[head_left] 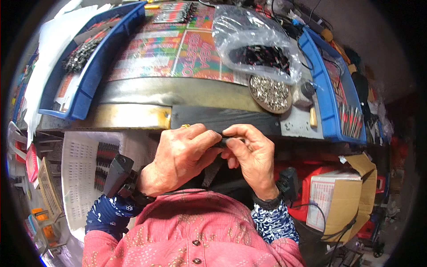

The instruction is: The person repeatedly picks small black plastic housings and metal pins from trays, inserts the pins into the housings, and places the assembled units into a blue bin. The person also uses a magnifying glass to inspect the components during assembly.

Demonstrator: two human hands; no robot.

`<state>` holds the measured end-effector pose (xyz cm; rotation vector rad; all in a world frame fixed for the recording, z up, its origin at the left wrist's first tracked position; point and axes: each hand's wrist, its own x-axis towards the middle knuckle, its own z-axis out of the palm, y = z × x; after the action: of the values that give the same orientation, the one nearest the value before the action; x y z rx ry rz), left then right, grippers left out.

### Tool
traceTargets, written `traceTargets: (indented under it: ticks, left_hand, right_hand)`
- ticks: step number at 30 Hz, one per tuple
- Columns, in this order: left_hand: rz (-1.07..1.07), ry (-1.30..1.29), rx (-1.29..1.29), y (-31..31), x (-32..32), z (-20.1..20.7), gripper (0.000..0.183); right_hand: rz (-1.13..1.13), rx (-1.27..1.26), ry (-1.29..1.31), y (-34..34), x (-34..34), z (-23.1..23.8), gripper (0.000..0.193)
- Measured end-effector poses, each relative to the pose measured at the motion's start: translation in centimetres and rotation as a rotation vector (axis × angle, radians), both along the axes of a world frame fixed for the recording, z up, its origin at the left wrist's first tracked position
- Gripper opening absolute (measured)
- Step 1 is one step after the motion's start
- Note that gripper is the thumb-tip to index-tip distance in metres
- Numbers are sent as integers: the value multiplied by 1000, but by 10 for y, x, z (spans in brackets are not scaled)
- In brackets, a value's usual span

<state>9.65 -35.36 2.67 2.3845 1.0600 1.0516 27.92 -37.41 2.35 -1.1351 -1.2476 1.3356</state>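
Round dish (256, 102): shallow, heaped with small shiny metal pieces (272, 91), resting on the smooth, worn surface (213, 91).
Held piece (223, 142): small and dark, mostly hidden by skin; it sits on the near side of the dish, to its left.
Left hand (180, 151): fingers curled in, pinching the dark piece from its left.
Right hand (255, 153): thumb and forefinger bent, gripping the same piece from its right.
Clear bag (240, 26): crinkled, glossy plastic just beyond the dish, gaping over slim dark pieces (262, 58).
Printed sheet (151, 58): flat, multicoloured, beyond the dish and to its left.
Right bin (328, 104): blue plastic, straight-walled, right of the dish.
Left bin (92, 84): also blue, well left of the dish, with metallic pieces (82, 55) piled inside.
White basket (75, 160): perforated, left of the dish and nearer the body.
Carton (349, 204): brown cardboard, flaps open, right of the dish and nearer the body.
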Motion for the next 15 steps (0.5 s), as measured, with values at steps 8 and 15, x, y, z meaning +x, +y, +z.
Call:
traceTargets:
  ticks: [8,15]
  left_hand:
    - [221,17,107,75,-39,17,24]
    - [309,151,295,172,-88,13,20]
  right_hand:
    - [-106,117,-70,17,30,14,19]
    - [-109,96,-58,29,40,4,13]
